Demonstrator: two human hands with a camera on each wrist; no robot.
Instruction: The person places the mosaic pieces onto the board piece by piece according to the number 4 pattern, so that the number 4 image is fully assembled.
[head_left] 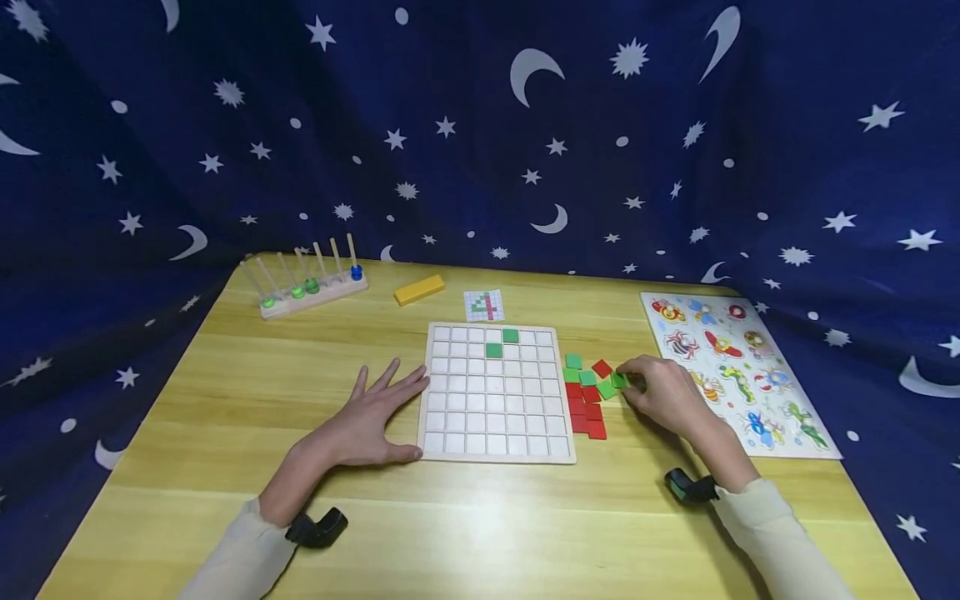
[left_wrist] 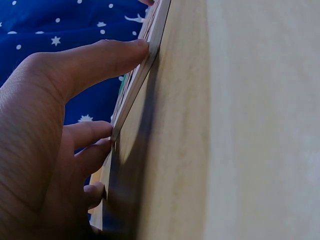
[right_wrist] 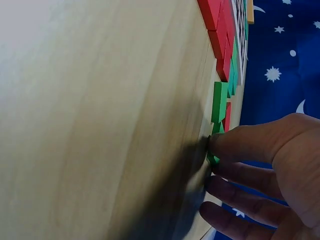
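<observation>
A pale wooden grid board [head_left: 495, 454] lies flat at the middle of the table, with one green tile [head_left: 511, 336] in its top row and another green tile [head_left: 493, 350] one row down and to the left. My left hand [head_left: 367, 421] is spread along the board's left edge, thumb and fingertips touching its side. To the right of the board, my right hand [head_left: 663, 392] pinches a green square tile [head_left: 618, 380] between thumb and fingers at the edge of a loose group of red tiles [head_left: 577, 408] and green tiles [head_left: 573, 361].
Behind the board lie a small pattern card [head_left: 484, 306] showing a green and red figure and a yellow block [head_left: 418, 289]. A peg stand [head_left: 315, 296] with beads is at back left. An insect picture board [head_left: 738, 375] lies right of my right hand.
</observation>
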